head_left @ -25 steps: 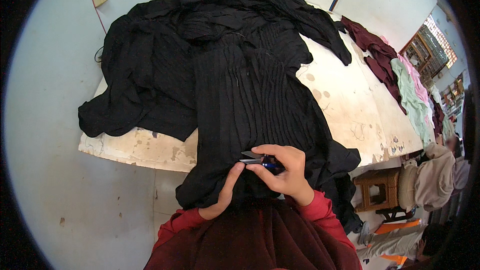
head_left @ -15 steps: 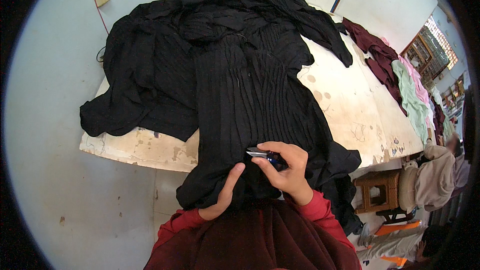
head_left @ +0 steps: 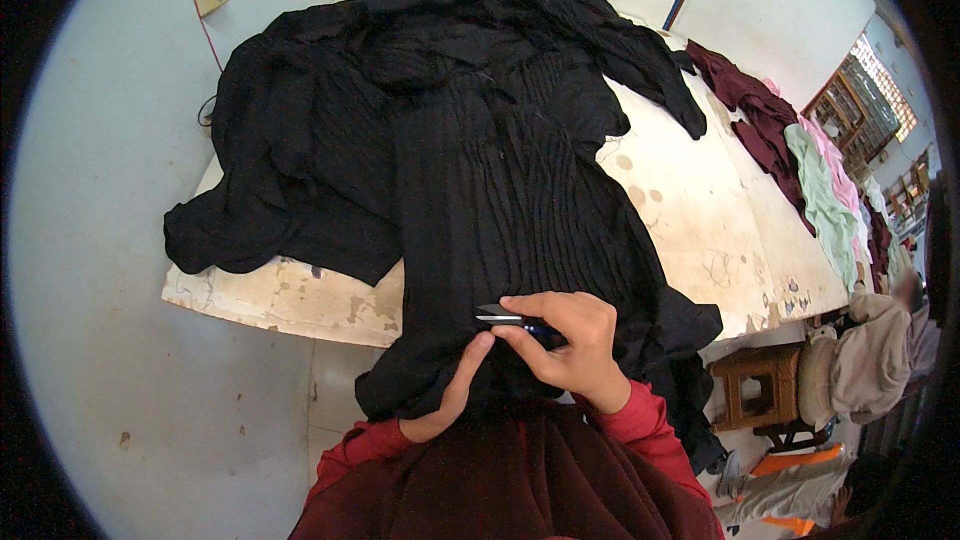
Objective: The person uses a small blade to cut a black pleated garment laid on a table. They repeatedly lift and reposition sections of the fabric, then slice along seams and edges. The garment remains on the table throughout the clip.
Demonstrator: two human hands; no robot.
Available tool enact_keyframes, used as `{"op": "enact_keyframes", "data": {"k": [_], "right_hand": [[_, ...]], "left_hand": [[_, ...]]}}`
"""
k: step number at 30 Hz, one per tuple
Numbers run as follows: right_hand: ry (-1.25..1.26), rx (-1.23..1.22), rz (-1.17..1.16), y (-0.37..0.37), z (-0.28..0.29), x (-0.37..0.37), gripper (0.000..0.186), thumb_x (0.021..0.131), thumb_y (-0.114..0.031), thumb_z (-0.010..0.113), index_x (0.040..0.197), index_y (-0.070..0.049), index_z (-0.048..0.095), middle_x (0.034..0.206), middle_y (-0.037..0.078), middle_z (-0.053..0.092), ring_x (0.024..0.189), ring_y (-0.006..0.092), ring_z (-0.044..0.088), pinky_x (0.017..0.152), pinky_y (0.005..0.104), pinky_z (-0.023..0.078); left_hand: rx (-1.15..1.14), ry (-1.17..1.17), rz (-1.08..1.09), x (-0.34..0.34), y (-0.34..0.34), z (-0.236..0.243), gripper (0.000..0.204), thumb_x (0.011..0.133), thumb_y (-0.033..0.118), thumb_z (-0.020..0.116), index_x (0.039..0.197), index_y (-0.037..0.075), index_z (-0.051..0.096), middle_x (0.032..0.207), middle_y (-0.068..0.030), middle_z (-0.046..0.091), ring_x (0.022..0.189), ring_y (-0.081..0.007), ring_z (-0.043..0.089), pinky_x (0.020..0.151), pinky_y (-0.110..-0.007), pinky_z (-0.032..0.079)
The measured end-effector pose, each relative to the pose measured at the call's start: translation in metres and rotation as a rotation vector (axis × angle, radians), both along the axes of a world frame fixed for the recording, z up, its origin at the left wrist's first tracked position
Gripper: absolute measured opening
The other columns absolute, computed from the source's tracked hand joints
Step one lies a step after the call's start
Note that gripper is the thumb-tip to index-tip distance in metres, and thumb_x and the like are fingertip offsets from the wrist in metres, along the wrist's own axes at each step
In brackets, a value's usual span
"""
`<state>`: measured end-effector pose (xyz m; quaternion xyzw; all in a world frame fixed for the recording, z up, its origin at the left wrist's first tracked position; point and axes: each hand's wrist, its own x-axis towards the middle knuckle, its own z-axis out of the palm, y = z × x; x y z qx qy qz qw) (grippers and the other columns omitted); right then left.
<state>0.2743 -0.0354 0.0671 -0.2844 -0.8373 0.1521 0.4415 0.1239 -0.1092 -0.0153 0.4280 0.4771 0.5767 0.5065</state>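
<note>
- Between the thumb and forefinger of my right hand (head_left: pixel 578 342), a small pair of snips (head_left: pixel 502 319) is resting, its blades pointing left and its dark handle mostly disappearing behind my fingers.
- Just left of those fingers, my left hand (head_left: pixel 450 395) is lying against the black pleated cloth (head_left: pixel 490 200), one digit reaching almost to the blades; the others are hiding, so I cannot tell whether they are pinching fabric.
- Under and ahead of both sets of fingers, that cloth is spreading up the table (head_left: pixel 700 230) and drooping over its near edge toward me.
- It is looking soft and limp, easily creased, probably light at any one fold but dragging as a whole; I am judging the near hem, beside my left fingertip, the best place for holding it flat.
- The snips are seeming light and stiff, with sharp points, so the handle is offering the safe grip, and my left fingertip is sitting close to the edges.
- Beyond my fingers, bunched black folds are crowding the far side; farther right, maroon cloth (head_left: pixel 750 100) and pale green cloth (head_left: pixel 820 190) are lying well apart.
- Right of my right hand, below the table edge, a brown stool (head_left: pixel 728 385) is standing out of the way.
</note>
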Motion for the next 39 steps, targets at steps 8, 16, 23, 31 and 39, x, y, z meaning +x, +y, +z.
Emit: {"op": "enact_keyframes", "data": {"k": [8,16,23,31,39], "right_hand": [[0.058,0.015,0.029,0.005,-0.003,0.000,0.023,0.066,-0.013,0.080,0.085,-0.004,0.071,0.080,0.009,0.071,0.065,0.0216,0.069,0.055,0.0270,0.047],[0.071,0.036,0.040,0.005,-0.002,0.000,0.022,0.069,-0.017,0.080,0.086,-0.007,0.070,0.081,0.007,0.071,0.065,0.0204,0.068,0.056,0.0281,0.049],[0.068,0.080,0.014,0.004,-0.002,-0.001,0.022,0.068,-0.016,0.080,0.086,-0.007,0.070,0.081,0.007,0.071,0.064,0.0203,0.068,0.056,0.0274,0.049],[0.466,-0.479,0.127,-0.002,-0.004,-0.002,0.022,0.074,-0.011,0.078,0.092,-0.002,0.068,0.083,0.007,0.068,0.073,0.0126,0.065,0.066,0.0228,0.050],[0.324,-0.793,0.084,-0.007,-0.012,-0.011,0.009,0.082,-0.010,0.070,0.082,-0.002,0.069,0.073,-0.004,0.062,0.054,-0.0002,0.039,0.049,0.0184,0.029]], "left_hand": [[-0.125,-0.625,-0.133,0.003,0.002,0.022,0.037,0.097,0.020,0.046,0.129,0.001,0.050,0.128,-0.0127,0.055,0.120,-0.0237,0.051,0.106,-0.039,0.036],[-0.100,-0.965,-0.278,-0.002,0.004,0.012,0.035,0.096,0.017,0.049,0.126,-0.002,0.050,0.125,-0.0129,0.056,0.116,-0.0245,0.055,0.103,-0.040,0.041],[-0.061,-1.010,-0.316,-0.003,0.006,0.013,0.034,0.097,0.016,0.050,0.125,-0.002,0.051,0.126,-0.0129,0.056,0.116,-0.0242,0.055,0.103,-0.040,0.042],[-0.128,-0.715,-0.157,0.006,0.004,0.022,0.040,0.097,0.020,0.048,0.131,0.000,0.047,0.128,-0.0123,0.055,0.117,-0.0249,0.053,0.103,-0.040,0.040],[0.248,0.447,0.117,0.003,0.005,0.025,0.031,0.093,0.014,0.059,0.118,-0.005,0.058,0.117,-0.0152,0.062,0.105,-0.0255,0.060,0.092,-0.033,0.045]]}}
